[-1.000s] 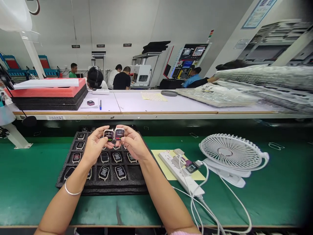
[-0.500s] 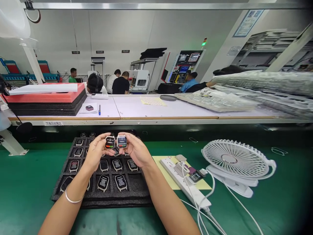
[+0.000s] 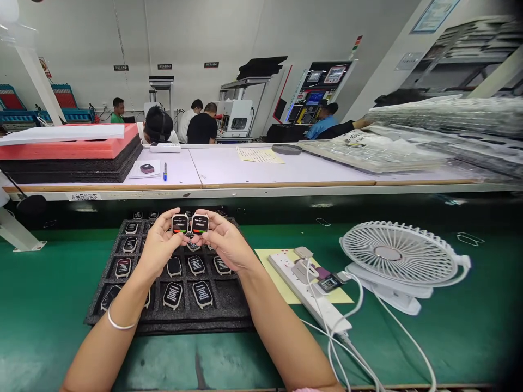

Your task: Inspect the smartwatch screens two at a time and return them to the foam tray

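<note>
Smartwatches (image 3: 200, 224), two with lit screens, are pinched just beside each other, one in the left hand (image 3: 160, 247) and one in the right hand (image 3: 229, 245), above a black tray (image 3: 212, 322). Four more watches (image 3: 173, 295) show along its front edge. Green surface (image 3: 49, 305) stretches from there to its own front edge; one power strip (image 3: 294, 283) and one fan (image 3: 402, 255) sit beyond the tray's right edge.
</note>
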A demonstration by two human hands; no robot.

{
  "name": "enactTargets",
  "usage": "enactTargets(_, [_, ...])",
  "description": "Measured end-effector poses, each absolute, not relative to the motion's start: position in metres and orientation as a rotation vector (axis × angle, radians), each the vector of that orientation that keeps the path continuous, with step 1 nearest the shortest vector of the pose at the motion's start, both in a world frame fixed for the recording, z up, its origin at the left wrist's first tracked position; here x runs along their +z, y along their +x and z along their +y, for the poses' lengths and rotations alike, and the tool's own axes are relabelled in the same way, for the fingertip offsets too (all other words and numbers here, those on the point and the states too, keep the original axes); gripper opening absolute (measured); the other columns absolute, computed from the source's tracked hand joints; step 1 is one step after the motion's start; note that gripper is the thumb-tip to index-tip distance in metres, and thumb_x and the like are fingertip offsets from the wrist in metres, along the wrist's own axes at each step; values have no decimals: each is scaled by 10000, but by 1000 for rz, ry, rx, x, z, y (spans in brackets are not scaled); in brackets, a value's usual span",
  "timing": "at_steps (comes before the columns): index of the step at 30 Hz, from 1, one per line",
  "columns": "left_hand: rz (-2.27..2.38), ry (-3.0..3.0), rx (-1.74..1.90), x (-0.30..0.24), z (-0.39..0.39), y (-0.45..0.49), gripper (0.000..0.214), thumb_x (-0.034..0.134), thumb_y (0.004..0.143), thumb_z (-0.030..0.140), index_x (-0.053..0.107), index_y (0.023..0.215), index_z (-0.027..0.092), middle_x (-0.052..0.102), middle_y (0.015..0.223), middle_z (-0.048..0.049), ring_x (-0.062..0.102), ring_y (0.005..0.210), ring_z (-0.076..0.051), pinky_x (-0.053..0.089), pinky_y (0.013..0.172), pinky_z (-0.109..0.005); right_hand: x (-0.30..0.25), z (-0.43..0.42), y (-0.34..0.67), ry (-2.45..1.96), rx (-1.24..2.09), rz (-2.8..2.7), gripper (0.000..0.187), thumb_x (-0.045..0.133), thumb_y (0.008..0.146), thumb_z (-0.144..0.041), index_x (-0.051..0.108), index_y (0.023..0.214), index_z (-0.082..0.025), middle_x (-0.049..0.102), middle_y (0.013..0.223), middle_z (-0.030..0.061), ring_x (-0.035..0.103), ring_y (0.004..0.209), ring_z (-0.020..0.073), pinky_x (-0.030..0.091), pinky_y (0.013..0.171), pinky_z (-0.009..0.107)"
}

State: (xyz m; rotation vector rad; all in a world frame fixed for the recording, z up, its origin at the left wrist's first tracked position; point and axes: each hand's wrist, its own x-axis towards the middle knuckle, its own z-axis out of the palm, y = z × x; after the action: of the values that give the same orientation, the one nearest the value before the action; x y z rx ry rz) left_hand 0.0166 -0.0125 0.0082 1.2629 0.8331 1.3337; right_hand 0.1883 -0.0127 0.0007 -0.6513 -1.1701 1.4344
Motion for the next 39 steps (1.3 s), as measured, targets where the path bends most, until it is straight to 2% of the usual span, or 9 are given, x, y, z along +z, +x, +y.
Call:
enactTargets(9, [810, 1297, 1335, 9, -14, 17, 550, 715, 706, 186, 552, 1231, 170, 664, 1033, -47, 667, 633, -84, 568, 619, -223, -2, -12, 186, -631, 1412, -1233, 467, 718, 737, -158, 589, 1182, -221, 673, 928, 14, 677, 684, 131, 546, 641, 279])
enactTargets(16, [815, 1293, 1314, 11, -16, 17, 511, 669, 722, 192, 564, 1222, 169, 674, 1051, -58, 705, 637, -114, 600, 653, -261, 1, -14, 185, -645, 1414, -1188, 462, 657, 683, -107, 625, 1129, -223, 670, 882, -5, 652, 659, 125, 526, 644, 286])
enactTargets(26, [837, 1289, 1299, 12, -18, 17, 450, 709, 747, 292, 601, 1163, 161, 680, 980, -45, 694, 584, -116, 600, 590, -259, 2, -14, 187, -693, 1411, -1179, 342, 730, 747, -253, 642, 1073, -196, 664, 799, -11, 627, 560, 109, 464, 546, 254])
enactTargets(34, [825, 1255, 1305, 15, -20, 16, 459, 681, 722, 225, 599, 1169, 160, 687, 976, -44, 699, 602, -125, 603, 607, -266, 3, -15, 187, -676, 1410, -1189, 389, 686, 700, -145, 638, 1081, -208, 670, 814, -8, 632, 584, 114, 488, 578, 263])
enactTargets(39, [824, 1245, 1304, 15, -21, 16, 396, 718, 744, 329, 637, 1093, 158, 687, 857, -20, 684, 558, -132, 588, 538, -257, 1, -14, 186, -678, 1423, -1162, 315, 741, 743, -306, 653, 1025, -195, 672, 784, -11, 619, 513, 106, 465, 511, 250])
